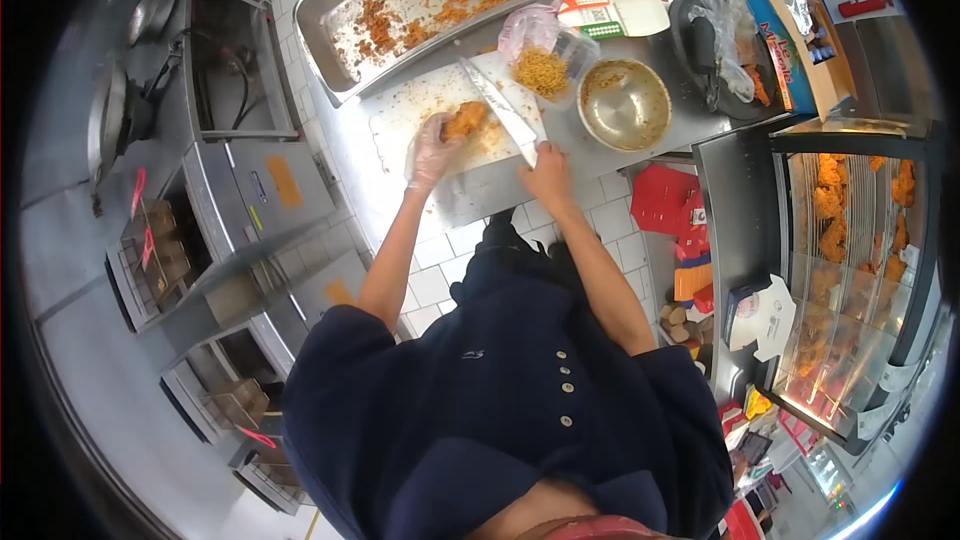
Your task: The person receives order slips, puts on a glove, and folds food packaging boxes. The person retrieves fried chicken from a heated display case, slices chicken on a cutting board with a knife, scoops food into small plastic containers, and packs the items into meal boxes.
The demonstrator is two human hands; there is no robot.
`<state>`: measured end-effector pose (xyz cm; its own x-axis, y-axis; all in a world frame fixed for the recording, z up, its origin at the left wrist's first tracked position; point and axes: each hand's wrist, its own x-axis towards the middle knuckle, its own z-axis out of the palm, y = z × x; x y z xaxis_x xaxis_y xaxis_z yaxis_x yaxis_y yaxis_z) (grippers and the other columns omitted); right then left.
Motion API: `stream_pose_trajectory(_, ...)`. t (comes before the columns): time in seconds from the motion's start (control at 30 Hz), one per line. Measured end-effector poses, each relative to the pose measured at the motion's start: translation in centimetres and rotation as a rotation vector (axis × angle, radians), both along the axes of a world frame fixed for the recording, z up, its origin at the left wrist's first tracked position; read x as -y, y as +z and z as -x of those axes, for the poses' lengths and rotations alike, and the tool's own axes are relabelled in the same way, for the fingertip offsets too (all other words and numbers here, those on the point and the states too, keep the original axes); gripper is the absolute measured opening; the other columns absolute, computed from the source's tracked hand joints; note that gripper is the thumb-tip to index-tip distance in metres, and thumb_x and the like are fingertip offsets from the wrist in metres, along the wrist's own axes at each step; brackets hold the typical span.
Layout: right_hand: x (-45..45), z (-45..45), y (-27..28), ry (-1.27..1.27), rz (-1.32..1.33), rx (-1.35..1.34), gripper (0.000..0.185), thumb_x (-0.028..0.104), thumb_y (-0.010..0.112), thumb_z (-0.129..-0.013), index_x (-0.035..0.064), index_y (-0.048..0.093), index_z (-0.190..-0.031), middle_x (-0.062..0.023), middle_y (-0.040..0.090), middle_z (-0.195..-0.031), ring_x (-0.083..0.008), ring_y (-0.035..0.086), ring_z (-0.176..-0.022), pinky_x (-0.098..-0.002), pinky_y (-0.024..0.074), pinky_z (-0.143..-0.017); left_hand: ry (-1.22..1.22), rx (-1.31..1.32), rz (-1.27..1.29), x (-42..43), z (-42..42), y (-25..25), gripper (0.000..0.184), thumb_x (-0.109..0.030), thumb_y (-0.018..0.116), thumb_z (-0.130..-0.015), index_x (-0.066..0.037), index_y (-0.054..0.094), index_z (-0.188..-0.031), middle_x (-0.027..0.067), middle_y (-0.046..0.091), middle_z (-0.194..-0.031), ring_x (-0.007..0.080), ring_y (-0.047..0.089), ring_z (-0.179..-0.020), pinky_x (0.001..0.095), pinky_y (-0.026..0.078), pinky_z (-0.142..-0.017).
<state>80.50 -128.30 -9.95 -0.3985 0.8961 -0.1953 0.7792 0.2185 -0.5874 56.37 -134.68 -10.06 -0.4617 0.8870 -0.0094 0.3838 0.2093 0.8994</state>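
My left hand [434,152], in a clear plastic glove, holds a piece of fried chicken [465,121] on the white cutting board [395,130]. The fingers curl round the chicken's left side. My right hand [547,174], ungloved, is closed round the handle of a large knife [503,112]. Its blade points up and to the left, over the board, to the right of the chicken and apart from it. Brown crumbs lie scattered on the board.
Behind the board is a steel tray [330,65] with fried crumbs. To the right are a plastic container of yellow bits [541,72], a steel bowl [625,106] and a black pan [697,50]. A glass cabinet [835,270] holding fried chicken stands at the far right.
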Motion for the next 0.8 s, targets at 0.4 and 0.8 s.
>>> stream_pose_trajectory(0.4, 3.6, 3.6, 4.4, 0.054, 0.385, -0.078, 0.058, 0.049, 0.045, -0.101, -0.0054, 0.062, -0.091, -0.0329, 0.064, -0.089, -0.0520, 0.061, -0.088, -0.0572, 0.0465, -0.079, -0.349, -0.939, 0.084, -2.0, 7.5, 1.8, 0.065, -0.007, 0.054, -0.090, -0.020, 0.038, -0.152, 0.0097, 0.037, -0.157, 0.0284, 0.038, -0.143, 0.0494, 0.035, -0.113)
stream_pose_trajectory(0.8, 2.8, 4.0, 5.7, 0.028, 0.301, 0.018, 0.058, 0.048, 0.042, -0.102, -0.0032, 0.065, -0.087, -0.0307, 0.066, -0.087, -0.0508, 0.062, -0.087, -0.0570, 0.0482, -0.080, -0.710, -1.029, 0.156, -3.6, 9.4, 1.2, 0.062, -0.009, 0.036, -0.096, -0.015, 0.024, -0.157, 0.0072, 0.022, -0.164, 0.0239, 0.028, -0.149, 0.0461, 0.023, -0.122)
